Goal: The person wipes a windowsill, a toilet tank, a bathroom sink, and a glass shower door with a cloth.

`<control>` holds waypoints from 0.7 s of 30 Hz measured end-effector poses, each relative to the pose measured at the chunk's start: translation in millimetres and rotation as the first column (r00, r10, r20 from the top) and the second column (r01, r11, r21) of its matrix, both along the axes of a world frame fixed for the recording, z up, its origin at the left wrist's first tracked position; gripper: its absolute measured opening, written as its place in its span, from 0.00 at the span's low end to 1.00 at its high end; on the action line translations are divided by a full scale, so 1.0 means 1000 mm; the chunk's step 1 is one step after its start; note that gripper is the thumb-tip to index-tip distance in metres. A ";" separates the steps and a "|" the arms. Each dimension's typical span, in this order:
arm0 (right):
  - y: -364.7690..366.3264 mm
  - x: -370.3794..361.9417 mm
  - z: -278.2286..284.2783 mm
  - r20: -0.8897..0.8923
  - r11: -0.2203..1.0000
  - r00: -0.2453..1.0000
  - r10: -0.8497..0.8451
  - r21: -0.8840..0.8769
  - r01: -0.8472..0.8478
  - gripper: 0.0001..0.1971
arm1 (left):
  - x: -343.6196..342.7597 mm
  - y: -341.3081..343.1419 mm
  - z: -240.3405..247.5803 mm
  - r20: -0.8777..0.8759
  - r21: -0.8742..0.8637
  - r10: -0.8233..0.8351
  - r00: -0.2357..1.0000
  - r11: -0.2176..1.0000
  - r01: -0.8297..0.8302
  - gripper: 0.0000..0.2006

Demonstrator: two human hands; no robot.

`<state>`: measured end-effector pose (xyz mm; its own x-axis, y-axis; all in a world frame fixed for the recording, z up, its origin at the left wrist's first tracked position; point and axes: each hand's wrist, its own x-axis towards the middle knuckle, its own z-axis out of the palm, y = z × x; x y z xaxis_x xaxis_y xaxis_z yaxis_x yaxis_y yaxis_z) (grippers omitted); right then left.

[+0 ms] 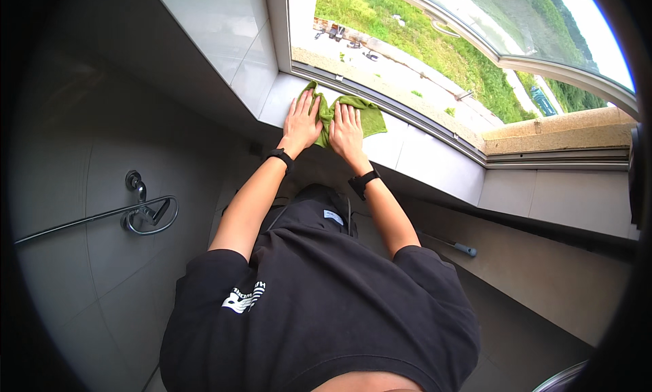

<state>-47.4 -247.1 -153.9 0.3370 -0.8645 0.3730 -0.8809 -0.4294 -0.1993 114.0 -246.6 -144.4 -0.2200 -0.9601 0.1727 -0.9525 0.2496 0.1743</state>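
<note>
A green cloth [370, 117] lies bunched on the white tiled window sill [424, 151], close to the window track. My left hand [302, 120] presses flat on the cloth's left part, its fingers stretched toward the window. Beside it, my right hand [346, 131] rests flat on the middle of the cloth, fingers extended and close together. Neither hand wraps around the cloth. Dark bands sit on both wrists. The part of the cloth under my palms is hidden.
An open window sash [502, 56] swings outward at the upper right, above the metal window track [407, 124]. A chrome shower mixer [144, 212] with a hose is fixed to the grey tiled wall at left. Below the sill, at right, is a grey-blue handle end [465, 249].
</note>
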 end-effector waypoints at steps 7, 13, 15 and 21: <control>-0.030 0.066 0.005 0.019 0.967 0.967 0.254 0.021 -0.254 0.26 | 0.061 0.005 -0.008 0.039 -0.069 0.171 0.984 0.983 -0.168 0.33; -0.016 0.026 0.004 0.015 0.990 0.991 0.135 0.049 -0.135 0.28 | 0.019 -0.013 0.016 -0.040 0.111 0.014 0.999 0.994 -0.009 0.31; -0.012 -0.002 0.008 0.011 0.995 0.996 0.084 0.055 -0.085 0.29 | -0.002 -0.014 0.009 -0.031 0.032 -0.102 0.994 0.994 0.103 0.31; 0.015 -0.144 0.014 -0.063 0.997 0.997 -0.037 0.070 0.041 0.28 | -0.121 0.001 0.002 -0.139 -0.122 -0.380 0.915 0.923 0.365 0.30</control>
